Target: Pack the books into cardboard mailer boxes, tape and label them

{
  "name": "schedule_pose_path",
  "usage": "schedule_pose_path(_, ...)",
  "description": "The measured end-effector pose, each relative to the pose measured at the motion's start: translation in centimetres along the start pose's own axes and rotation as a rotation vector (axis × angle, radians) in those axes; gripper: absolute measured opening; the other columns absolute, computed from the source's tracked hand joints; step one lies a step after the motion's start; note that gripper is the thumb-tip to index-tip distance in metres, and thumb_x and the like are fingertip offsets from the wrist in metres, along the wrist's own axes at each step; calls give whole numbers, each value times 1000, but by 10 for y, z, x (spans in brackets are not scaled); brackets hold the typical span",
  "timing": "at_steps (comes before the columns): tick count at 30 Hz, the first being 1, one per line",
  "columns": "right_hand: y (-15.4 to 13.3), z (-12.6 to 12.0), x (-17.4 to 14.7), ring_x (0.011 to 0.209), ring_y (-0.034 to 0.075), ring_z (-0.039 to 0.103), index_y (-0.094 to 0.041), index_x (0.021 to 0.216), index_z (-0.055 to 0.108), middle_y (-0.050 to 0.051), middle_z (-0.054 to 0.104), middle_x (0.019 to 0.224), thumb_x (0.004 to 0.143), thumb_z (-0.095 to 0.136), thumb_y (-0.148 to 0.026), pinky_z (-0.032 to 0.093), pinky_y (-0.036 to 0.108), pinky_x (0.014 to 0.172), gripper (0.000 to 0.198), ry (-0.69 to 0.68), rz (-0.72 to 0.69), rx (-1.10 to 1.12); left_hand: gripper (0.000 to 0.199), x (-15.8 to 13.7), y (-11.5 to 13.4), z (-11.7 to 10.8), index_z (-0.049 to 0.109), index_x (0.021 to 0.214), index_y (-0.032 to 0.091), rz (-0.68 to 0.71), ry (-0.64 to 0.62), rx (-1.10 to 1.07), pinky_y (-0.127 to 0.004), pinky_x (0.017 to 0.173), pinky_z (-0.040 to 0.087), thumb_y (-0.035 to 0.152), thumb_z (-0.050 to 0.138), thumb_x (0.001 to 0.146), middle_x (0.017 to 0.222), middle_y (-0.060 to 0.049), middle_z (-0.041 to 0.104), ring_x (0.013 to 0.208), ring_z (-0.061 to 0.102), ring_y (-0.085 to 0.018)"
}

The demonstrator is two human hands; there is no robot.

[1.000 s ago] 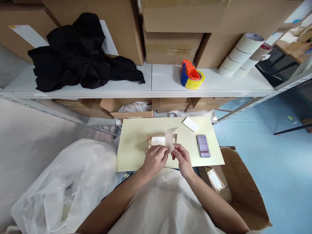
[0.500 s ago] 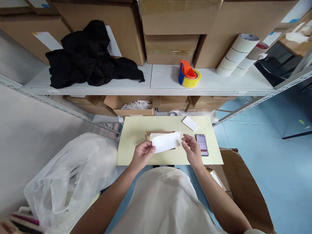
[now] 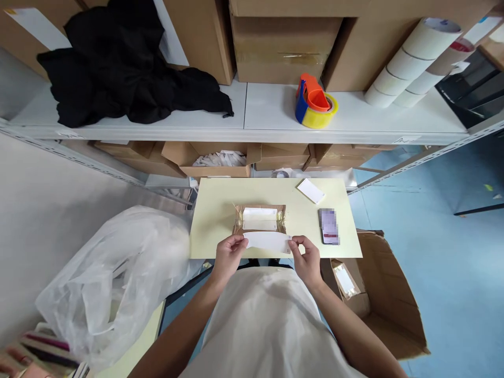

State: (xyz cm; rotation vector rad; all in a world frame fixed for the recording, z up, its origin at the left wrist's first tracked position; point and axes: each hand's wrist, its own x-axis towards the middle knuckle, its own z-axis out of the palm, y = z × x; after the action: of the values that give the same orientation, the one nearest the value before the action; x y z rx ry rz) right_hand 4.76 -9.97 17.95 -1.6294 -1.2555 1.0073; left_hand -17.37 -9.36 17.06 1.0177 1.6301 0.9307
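The left hand [image 3: 229,255] and right hand [image 3: 307,258] pinch opposite ends of a white paper strip [image 3: 268,242] — held over the bench [image 3: 210,231], just nearer than a brown package [image 3: 260,219].

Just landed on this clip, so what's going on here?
A person stretches a white slip between the left hand and right hand, one end in each grip. Just beyond it, a brown packet lies on the pale tabletop. A phone lies to the packet's right.
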Motion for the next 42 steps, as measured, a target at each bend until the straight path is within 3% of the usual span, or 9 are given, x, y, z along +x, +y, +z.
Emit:
schedule_pose_path(5,14,16,3,63,16,52,-19,75,62,2,59,66,81,55,-50,42,27,59,32,-20,103,-15,18,9,-12,-9,66,71,21,118,17,231,-27,70,50,39,62,72,88,-5,69,87,64,-20)
schedule_pose_path(10,24,30,28,60,15,51,-18,74,64,3,63,65,77,57,-54,42,27,59,38,-41,174,3,21,34,-16,-11,66,72,19,21,-83,249,-25,61,49,39,59,73,69,-2,68,65,62,-16)
schedule_pose_path(14,32,42,52,52,14,49,-17,74,67,3,62,59,76,58,-52,39,26,54,37,-36,195,-75,23,62,-26,-7,68,76,19,5,-71,304,-26,63,50,40,59,72,71,-2,70,64,63,-16)
schedule_pose_path(22,44,57,77,64,19,60,-22,79,71,5,70,69,79,58,-38,42,28,61,21,-28,122,-421,18,89,-24,-1,65,86,20,43,-29,522,-30,75,51,32,64,73,80,-4,73,76,68,-19)
schedule_pose_path(33,50,62,84,69,20,61,-22,83,69,5,69,69,82,56,-43,37,28,62,25,-39,86,-638,13,91,-25,5,58,80,21,56,3,601,-30,74,49,31,63,73,76,-2,72,76,68,-19)
schedule_pose_path(42,50,70,79,77,22,57,-19,77,65,8,68,71,86,51,-33,29,33,72,21,-43,-117,-899,24,96,-21,6,55,87,22,-8,12,761,-32,72,47,36,67,70,75,-2,71,81,67,-22)
